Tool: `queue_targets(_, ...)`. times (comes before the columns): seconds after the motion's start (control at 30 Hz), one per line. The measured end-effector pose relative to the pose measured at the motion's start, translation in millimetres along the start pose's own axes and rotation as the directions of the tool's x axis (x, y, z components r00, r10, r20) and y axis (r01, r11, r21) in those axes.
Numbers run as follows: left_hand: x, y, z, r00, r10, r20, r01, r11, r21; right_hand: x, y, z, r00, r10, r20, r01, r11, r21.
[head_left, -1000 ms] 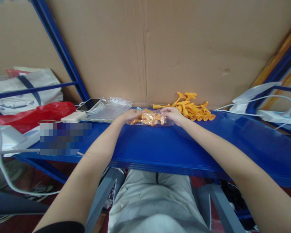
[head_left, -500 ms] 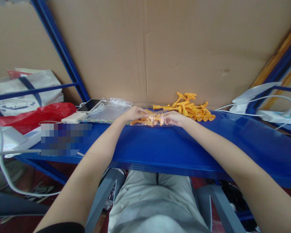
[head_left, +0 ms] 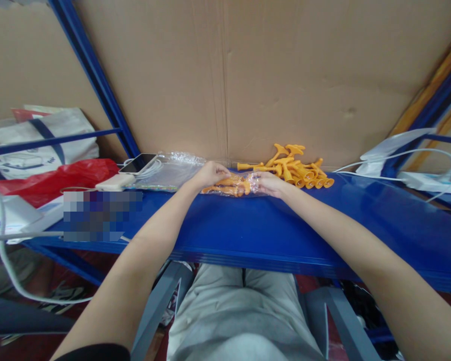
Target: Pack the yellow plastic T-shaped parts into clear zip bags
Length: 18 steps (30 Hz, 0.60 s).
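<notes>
A clear plastic bag [head_left: 252, 186] with several orange plastic pieces [head_left: 231, 188] inside lies near the back of the blue table. My left hand [head_left: 213, 173] is at its upper left edge, fingers bent together on the film. At the bag's right end, my right hand [head_left: 270, 183] pinches the crinkled plastic. Just behind and right of that hand is a pile of loose orange plastic pieces [head_left: 293, 169], some with T-shaped ends and some with round cup-like ends. Their exact kind is unclear.
Flat clear bags [head_left: 169, 173] lie to the left, beside a phone [head_left: 139, 163] and a white power bank [head_left: 115, 182]. Further left is a red plastic bag [head_left: 78, 175]. Cardboard [head_left: 285, 75] walls off the back of the blue table [head_left: 248, 225]. White cables run at both sides.
My left hand has risen slightly along the bag's upper edge. The bag's right end shows more crinkled film beside my right hand. The loose pile is unchanged.
</notes>
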<state>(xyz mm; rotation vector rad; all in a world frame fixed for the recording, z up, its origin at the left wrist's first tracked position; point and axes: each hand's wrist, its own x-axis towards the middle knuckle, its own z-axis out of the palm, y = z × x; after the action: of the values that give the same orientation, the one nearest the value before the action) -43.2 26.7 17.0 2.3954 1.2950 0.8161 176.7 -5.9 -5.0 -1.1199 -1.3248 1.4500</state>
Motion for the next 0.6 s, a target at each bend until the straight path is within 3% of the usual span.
queue_targets(0.2,2,-8,1.8,0.999,0.034,-0.006,-0.035,0.998,-0.046,-6,4,9,0.991,-0.130,0.044,0.135,0.978,-0.158)
queue_targets(0.4,1,-10,1.3,0.997,0.050,0.065,-0.044,0.994,-0.097,-4,8,13,0.994,-0.087,-0.059,0.065,0.949,-0.309)
queue_targets(0.6,-3,-1,4.6,0.990,0.011,0.142,0.002,0.995,-0.096,-13,-4,14,0.992,-0.115,0.051,0.123,0.809,-0.574)
